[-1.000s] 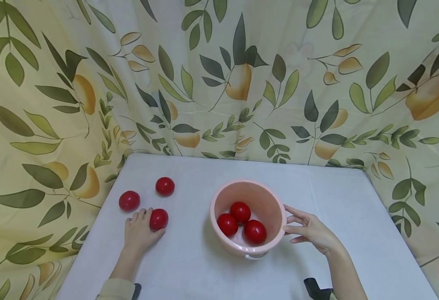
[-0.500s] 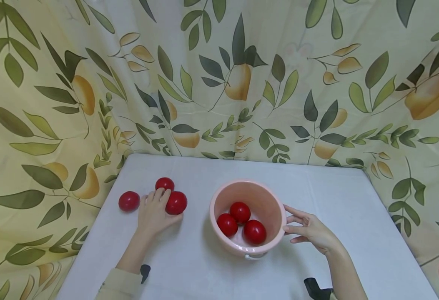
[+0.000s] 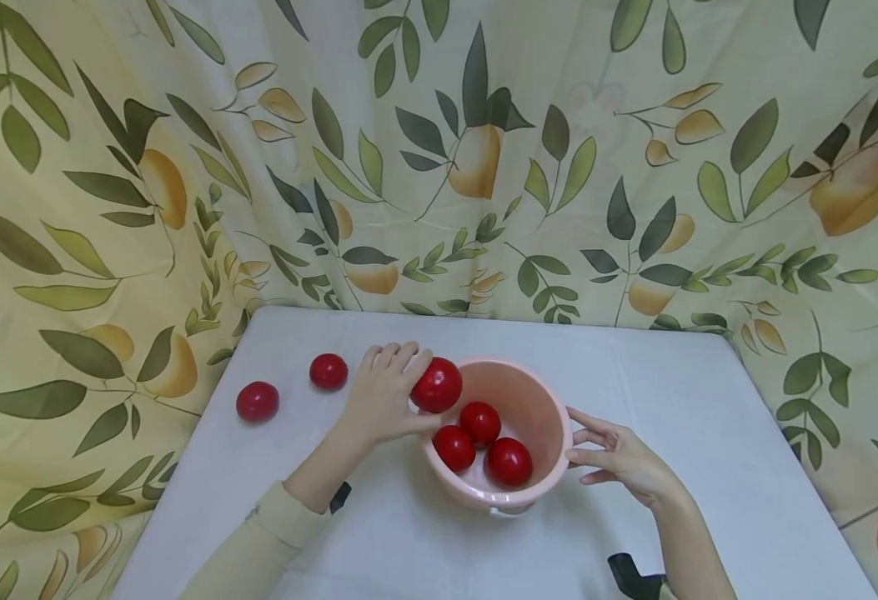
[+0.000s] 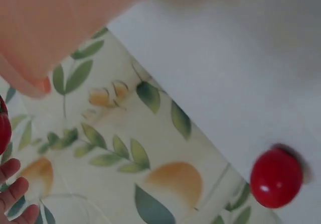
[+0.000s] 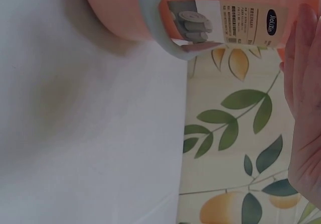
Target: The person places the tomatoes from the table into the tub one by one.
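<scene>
The red ball in the left grip has a smooth, glossy skin. Touching the right grip, the bucket looks like smooth plastic with a soft sheen, its handle matt plastic, its label printed paper or film. Beneath both grips the bench is smooth and matt; beyond them hangs printed cloth; the sleeve behind the left grip looks like matt fabric.
</scene>
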Action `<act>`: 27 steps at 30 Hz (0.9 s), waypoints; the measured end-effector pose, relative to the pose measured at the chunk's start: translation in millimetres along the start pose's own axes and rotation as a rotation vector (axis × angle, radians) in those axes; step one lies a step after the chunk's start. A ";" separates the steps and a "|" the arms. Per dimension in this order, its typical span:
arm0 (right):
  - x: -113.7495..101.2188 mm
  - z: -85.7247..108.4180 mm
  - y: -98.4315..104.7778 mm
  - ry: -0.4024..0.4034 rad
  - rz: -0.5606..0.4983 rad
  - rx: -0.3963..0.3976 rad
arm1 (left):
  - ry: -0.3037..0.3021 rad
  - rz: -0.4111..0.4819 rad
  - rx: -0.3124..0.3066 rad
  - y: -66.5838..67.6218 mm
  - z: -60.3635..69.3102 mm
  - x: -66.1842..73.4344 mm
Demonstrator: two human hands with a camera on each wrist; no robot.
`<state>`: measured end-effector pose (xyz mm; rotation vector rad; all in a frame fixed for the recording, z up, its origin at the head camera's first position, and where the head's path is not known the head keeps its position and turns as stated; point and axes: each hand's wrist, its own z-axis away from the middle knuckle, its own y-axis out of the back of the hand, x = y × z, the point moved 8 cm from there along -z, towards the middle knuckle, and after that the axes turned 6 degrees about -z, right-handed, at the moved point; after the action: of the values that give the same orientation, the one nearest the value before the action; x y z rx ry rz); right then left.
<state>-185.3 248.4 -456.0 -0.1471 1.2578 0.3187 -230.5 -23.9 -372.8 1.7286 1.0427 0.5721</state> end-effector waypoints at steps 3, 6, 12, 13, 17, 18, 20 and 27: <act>0.0 -0.9 -0.2 -0.003 0.002 0.002 | -0.105 -0.011 -0.040 -7.2 -9.4 22.2; 0.0 -1.5 -0.3 -0.004 0.002 0.001 | -0.216 -0.024 -0.113 -20.5 -14.6 44.4; 0.7 -1.2 0.2 -0.011 -0.002 0.006 | -0.404 -0.127 -0.267 -48.2 -16.8 81.2; 0.9 -1.1 0.4 -0.012 -0.001 0.008 | -0.425 -0.147 -0.292 -52.4 -17.0 85.4; 0.6 -0.7 0.4 -0.012 0.003 0.010 | -0.485 -0.196 -0.412 -68.2 -15.5 98.2; 1.1 -0.9 0.6 -0.017 0.003 0.013 | -0.502 -0.212 -0.439 -72.0 -14.6 100.9; 1.1 -1.1 0.3 -0.017 0.007 0.011 | -0.539 -0.245 -0.477 -78.1 -12.2 106.2; 4.1 -1.9 1.6 -0.038 0.007 0.030 | -0.635 -0.336 -0.566 -93.7 -3.7 117.8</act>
<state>-186.4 250.0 -460.3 -0.1106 1.2246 0.3074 -208.0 90.6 -468.0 1.0833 0.6082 0.0638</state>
